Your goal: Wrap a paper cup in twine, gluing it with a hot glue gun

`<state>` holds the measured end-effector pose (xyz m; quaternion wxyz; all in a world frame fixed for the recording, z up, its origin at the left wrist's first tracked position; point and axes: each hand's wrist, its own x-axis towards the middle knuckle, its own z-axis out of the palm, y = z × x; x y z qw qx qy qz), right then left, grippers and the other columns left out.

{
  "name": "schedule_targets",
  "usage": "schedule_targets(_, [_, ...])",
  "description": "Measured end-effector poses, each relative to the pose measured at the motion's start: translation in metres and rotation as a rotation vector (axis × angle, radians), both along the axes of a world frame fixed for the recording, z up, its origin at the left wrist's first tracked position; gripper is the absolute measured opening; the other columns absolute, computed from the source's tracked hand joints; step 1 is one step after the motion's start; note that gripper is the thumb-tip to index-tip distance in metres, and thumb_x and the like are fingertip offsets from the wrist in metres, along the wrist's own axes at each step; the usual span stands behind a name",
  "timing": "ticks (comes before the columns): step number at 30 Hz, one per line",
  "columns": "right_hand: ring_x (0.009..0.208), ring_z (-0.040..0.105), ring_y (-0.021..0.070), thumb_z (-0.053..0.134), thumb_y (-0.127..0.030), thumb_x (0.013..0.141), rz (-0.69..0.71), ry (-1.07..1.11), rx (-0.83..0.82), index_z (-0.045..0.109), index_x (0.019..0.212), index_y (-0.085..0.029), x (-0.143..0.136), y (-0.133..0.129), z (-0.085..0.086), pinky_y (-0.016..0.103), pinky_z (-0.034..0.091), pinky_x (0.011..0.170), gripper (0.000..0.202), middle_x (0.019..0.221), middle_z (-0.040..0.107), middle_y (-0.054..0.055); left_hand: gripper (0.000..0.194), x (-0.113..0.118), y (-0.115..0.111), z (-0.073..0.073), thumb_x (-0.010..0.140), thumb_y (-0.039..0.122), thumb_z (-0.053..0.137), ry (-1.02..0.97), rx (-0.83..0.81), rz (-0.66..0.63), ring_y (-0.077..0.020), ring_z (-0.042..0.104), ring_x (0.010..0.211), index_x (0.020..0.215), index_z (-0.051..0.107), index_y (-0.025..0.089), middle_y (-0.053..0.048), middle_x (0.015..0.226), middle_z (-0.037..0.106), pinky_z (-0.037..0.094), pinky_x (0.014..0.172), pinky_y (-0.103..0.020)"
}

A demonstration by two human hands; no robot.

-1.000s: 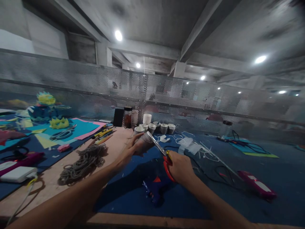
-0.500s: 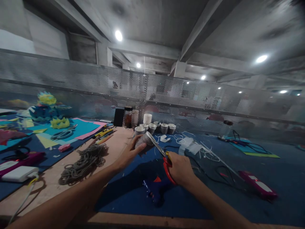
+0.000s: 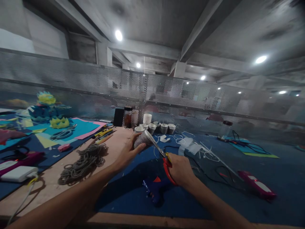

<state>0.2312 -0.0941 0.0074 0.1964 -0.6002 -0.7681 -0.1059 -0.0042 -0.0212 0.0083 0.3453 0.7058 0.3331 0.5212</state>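
Note:
My left hand (image 3: 130, 151) is wrapped round a small grey cup (image 3: 142, 140) with a white rim, tilted with its mouth to the right. The red-handled scissors (image 3: 167, 168) are in my right hand (image 3: 180, 167), their blades reaching up-left to the cup's rim. Whether the blades are parted is too small to tell. A dark blue glue gun (image 3: 154, 190) lies below on the blue mat (image 3: 128, 203).
Several grey cups (image 3: 164, 128) and a white cup stack (image 3: 147, 118) stand behind my hands. Grey cord (image 3: 83, 163) lies left, near coloured paper (image 3: 85, 127). On the right are loose cables, a jar (image 3: 225, 130) and a purple device (image 3: 257, 185).
The cup in my left hand has shifted slightly to the left and up. My right hand and the scissors have hardly moved.

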Motion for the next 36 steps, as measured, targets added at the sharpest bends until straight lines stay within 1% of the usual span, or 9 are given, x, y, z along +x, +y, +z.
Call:
schedule_targets(3, [0.066, 0.057, 0.0146, 0.051, -0.021, 0.089, 0.005, 0.006, 0.028, 0.058, 0.084, -0.019, 0.0007, 0.0019, -0.0011, 0.029, 0.022, 0.060, 0.009, 0.074, 0.065, 0.001, 0.052, -0.0004, -0.0007, -0.0002, 0.089, 0.044, 0.057, 0.043, 0.041, 0.042, -0.0227, 0.060, 0.090, 0.135, 0.045, 0.023, -0.008, 0.119, 0.059, 0.052, 0.071, -0.033])
schedule_targets(6, [0.067, 0.057, 0.0149, 0.051, -0.023, 0.089, -0.003, 0.001, 0.035, 0.058, 0.086, -0.019, 0.0014, 0.0041, -0.0026, 0.029, 0.021, 0.059, 0.009, 0.076, 0.065, 0.001, 0.054, -0.0001, -0.0020, -0.0002, 0.088, 0.043, 0.058, 0.094, 0.089, 0.096, -0.0271, 0.058, 0.105, 0.136, 0.046, 0.022, -0.010, 0.128, 0.056, 0.050, 0.086, -0.038])
schedule_targets(10, [0.068, 0.058, 0.0154, 0.052, -0.025, 0.090, -0.017, -0.013, 0.011, 0.058, 0.089, -0.020, 0.0010, 0.0044, -0.0028, 0.029, 0.022, 0.060, 0.008, 0.078, 0.066, 0.000, 0.054, 0.0016, -0.0038, -0.0008, 0.088, 0.042, 0.057, 0.116, 0.123, 0.089, -0.0295, 0.054, 0.116, 0.136, 0.047, 0.020, -0.010, 0.130, 0.057, 0.043, 0.100, -0.044])
schedule_targets(18, [0.070, 0.060, 0.0153, 0.050, -0.022, 0.091, -0.015, -0.021, -0.017, 0.058, 0.089, -0.020, -0.0002, -0.0002, 0.0005, 0.029, 0.023, 0.061, 0.008, 0.079, 0.068, 0.000, 0.056, 0.0038, -0.0061, 0.0000, 0.087, 0.043, 0.059, 0.072, 0.074, 0.085, -0.0316, 0.054, 0.117, 0.137, 0.045, 0.021, -0.011, 0.129, 0.058, 0.042, 0.100, -0.046])
schedule_targets(25, [0.068, 0.059, 0.0151, 0.050, -0.021, 0.090, -0.025, -0.041, -0.003, 0.058, 0.086, -0.019, 0.0002, 0.0007, 0.0005, 0.029, 0.023, 0.060, 0.009, 0.077, 0.067, 0.000, 0.056, 0.0024, -0.0085, 0.0066, 0.086, 0.043, 0.061, 0.072, 0.137, 0.099, -0.0305, 0.047, 0.126, 0.135, 0.046, 0.022, -0.010, 0.135, 0.053, 0.035, 0.108, -0.045])
schedule_targets(27, [0.068, 0.059, 0.0155, 0.050, -0.023, 0.090, -0.031, -0.029, 0.022, 0.058, 0.085, -0.019, 0.0014, 0.0018, 0.0001, 0.029, 0.023, 0.060, 0.010, 0.078, 0.067, 0.001, 0.063, 0.0012, -0.0077, 0.0081, 0.084, 0.044, 0.064, -0.001, 0.062, 0.038, -0.0312, 0.050, 0.123, 0.139, 0.042, 0.023, -0.011, 0.138, 0.051, 0.042, 0.102, -0.044])
schedule_targets(30, [0.068, 0.059, 0.0157, 0.051, -0.025, 0.089, -0.038, -0.017, 0.047, 0.058, 0.086, -0.019, 0.0033, 0.0031, 0.0002, 0.028, 0.024, 0.061, 0.010, 0.079, 0.067, 0.001, 0.066, -0.0007, -0.0044, 0.0086, 0.087, 0.051, 0.056, -0.150, -0.149, -0.146, -0.0287, 0.064, 0.100, 0.143, 0.035, 0.024, -0.013, 0.126, 0.059, 0.054, 0.078, -0.041])
schedule_targets(33, [0.071, 0.061, 0.0158, 0.051, -0.026, 0.090, -0.019, -0.018, 0.044, 0.058, 0.087, -0.019, 0.0037, 0.0035, 0.0008, 0.028, 0.024, 0.062, 0.010, 0.082, 0.068, 0.001, 0.056, -0.0017, -0.0016, 0.0077, 0.092, 0.054, 0.048, -0.175, -0.298, -0.292, -0.0228, 0.068, 0.077, 0.138, 0.042, 0.022, -0.010, 0.103, 0.067, 0.054, 0.065, -0.034])
schedule_targets(36, [0.071, 0.061, 0.0162, 0.051, -0.027, 0.090, -0.036, -0.028, 0.016, 0.058, 0.089, -0.019, 0.0026, 0.0035, 0.0011, 0.028, 0.024, 0.061, 0.010, 0.083, 0.068, 0.002, 0.050, -0.0008, -0.0015, 0.0073, 0.090, 0.052, 0.053, -0.158, -0.323, -0.293, -0.0196, 0.067, 0.073, 0.129, 0.050, 0.020, -0.008, 0.096, 0.068, 0.053, 0.061, -0.029])
